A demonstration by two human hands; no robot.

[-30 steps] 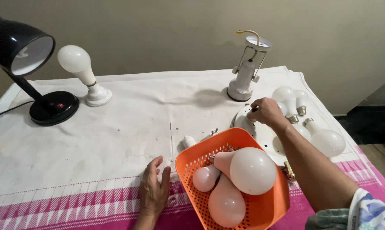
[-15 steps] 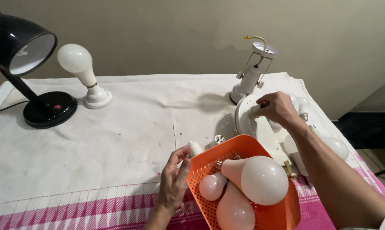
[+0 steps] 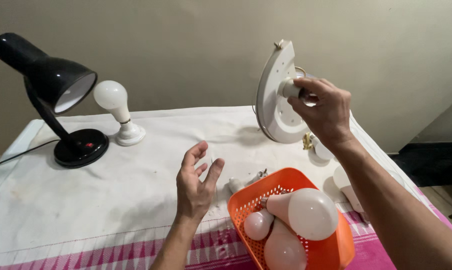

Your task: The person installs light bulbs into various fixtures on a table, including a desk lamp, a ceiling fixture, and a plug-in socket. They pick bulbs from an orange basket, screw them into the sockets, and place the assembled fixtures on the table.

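My right hand (image 3: 322,110) holds a round white light fitting (image 3: 277,100) up in the air by the socket at its middle, its disc tilted on edge above the back of the table. My left hand (image 3: 195,185) hovers over the white cloth with fingers apart and nothing in it, just left of an orange plastic basket (image 3: 241,200). The basket holds three white bulbs, the largest (image 3: 311,214) lying on top. A small white bulb (image 3: 234,184) lies on the cloth by the basket's far corner.
A black desk lamp (image 3: 61,90) stands at the back left with a cord running off the table. Next to it a white bulb (image 3: 113,97) stands in a white holder. More white bulbs (image 3: 320,150) lie under my right arm. The cloth has a pink striped border (image 3: 86,252).
My right hand has lifted the white light fitting off the table and tilted it upright. My left hand rose from the basket's edge and opened. The view has shifted.
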